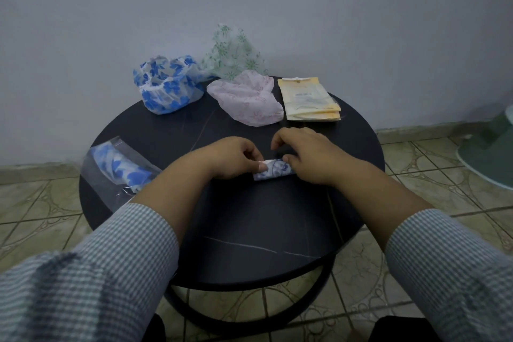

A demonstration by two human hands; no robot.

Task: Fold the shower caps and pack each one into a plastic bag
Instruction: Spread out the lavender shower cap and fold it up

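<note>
A small folded shower cap (273, 170), white with blue print, lies in the middle of the round dark table (249, 230). My left hand (231, 158) pinches its left end with thumb and fingers. My right hand (305, 155) grips its right end, with the fingers curled over the far side. At the table's left edge lies a clear plastic bag (119, 166) with a blue-flowered cap inside. Three loose caps sit at the back: blue-flowered (169, 83), green-patterned (231, 55) and pink (247, 97).
A stack of yellowish plastic bags (309, 98) lies at the back right of the table. The table stands against a pale wall on a tiled floor. A green object (491, 144) stands on the floor at the far right.
</note>
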